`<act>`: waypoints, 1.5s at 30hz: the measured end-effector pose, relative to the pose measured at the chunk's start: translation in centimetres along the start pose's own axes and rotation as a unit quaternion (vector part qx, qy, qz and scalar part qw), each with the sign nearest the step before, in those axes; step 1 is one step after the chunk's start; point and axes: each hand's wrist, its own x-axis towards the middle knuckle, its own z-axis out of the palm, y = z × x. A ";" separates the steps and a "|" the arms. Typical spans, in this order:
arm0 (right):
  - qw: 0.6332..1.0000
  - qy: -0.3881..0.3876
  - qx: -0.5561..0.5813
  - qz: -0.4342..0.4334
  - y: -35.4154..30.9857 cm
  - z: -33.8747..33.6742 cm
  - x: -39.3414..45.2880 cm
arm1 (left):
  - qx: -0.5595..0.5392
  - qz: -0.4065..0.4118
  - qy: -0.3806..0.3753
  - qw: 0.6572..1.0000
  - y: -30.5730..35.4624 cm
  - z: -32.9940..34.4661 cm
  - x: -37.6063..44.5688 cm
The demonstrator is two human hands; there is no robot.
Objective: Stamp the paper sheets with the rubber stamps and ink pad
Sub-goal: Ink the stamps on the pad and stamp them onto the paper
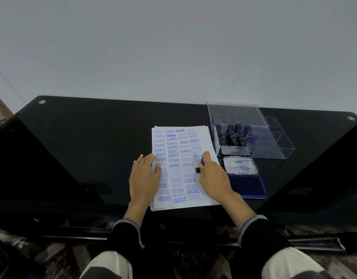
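Your left hand (146, 174) is lying flat on the paper sheets (181, 168); your right hand (210, 172) is gripping a stamp (199, 165). The open ink pad (247, 186) is sitting just right. The clear box (248, 131) is holding more stamps (233, 133).

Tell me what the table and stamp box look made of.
Table: likely black glass or gloss lacquer; it mirrors dimly and has round metal fittings at the corners. Box: clear hard plastic, probably acrylic; the stamps show through its walls.

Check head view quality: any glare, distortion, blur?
Head view: dim, even light; wide-angle bends the glossy black table edges; faint reflections on it, no harsh glare; top paper sheet prints readable; stamp in right hand slightly soft.
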 end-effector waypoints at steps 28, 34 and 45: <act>0.999 -0.039 0.019 -0.008 0.4 -0.4 1.1 | 0.002 0.000 -0.002 1.000 -0.3 0.3 0.2; 1.000 -0.003 0.011 -0.009 0.3 0.1 0.1 | -0.002 -0.002 -0.002 1.000 -0.3 0.3 0.1; 1.000 -0.009 0.018 -0.010 0.8 0.5 0.3 | 0.004 -0.001 -0.004 1.000 -0.2 0.3 0.3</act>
